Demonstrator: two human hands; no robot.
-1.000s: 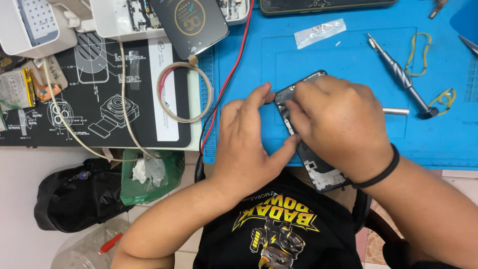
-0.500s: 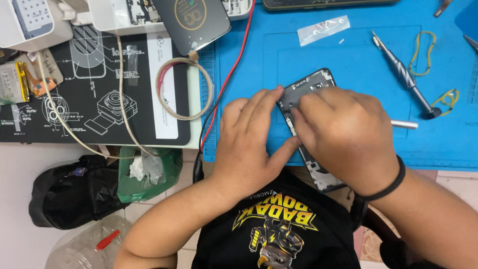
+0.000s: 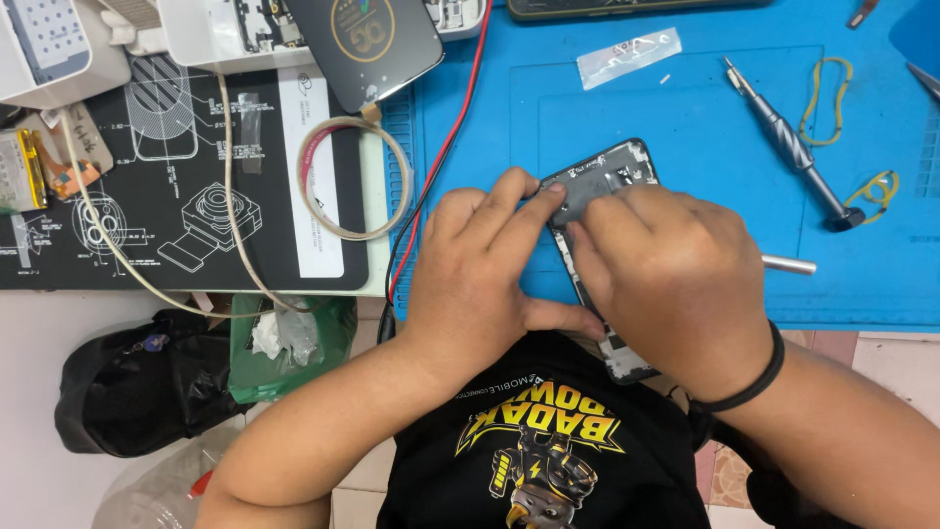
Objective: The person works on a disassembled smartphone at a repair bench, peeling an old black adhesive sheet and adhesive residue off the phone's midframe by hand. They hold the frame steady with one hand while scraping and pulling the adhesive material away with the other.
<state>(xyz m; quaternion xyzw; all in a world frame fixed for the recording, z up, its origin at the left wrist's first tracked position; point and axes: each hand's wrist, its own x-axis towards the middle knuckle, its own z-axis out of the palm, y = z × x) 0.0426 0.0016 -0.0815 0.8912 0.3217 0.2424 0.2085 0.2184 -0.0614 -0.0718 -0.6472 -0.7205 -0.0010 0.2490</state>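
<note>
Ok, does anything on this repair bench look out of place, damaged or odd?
Mostly no. The opened phone lies tilted on the blue mat with its back off and insides exposed, pressed by the left hand and right hand. A metal rod pokes out from under the right hand. Nothing looks spilled.

Phone (image 3: 602,176) at frame ctr on mat (image 3: 685,127), under both hands; screwdriver (image 3: 795,147) upper right; tape roll (image 3: 354,178) left of ctr.

Both forearms angle in from below, left hand (image 3: 480,284) palm down with index finger stretched forward and thumb out sideways, right hand (image 3: 671,284) knuckles up, fingers curled tight, black band on wrist, fingertips nearly meeting.
</note>
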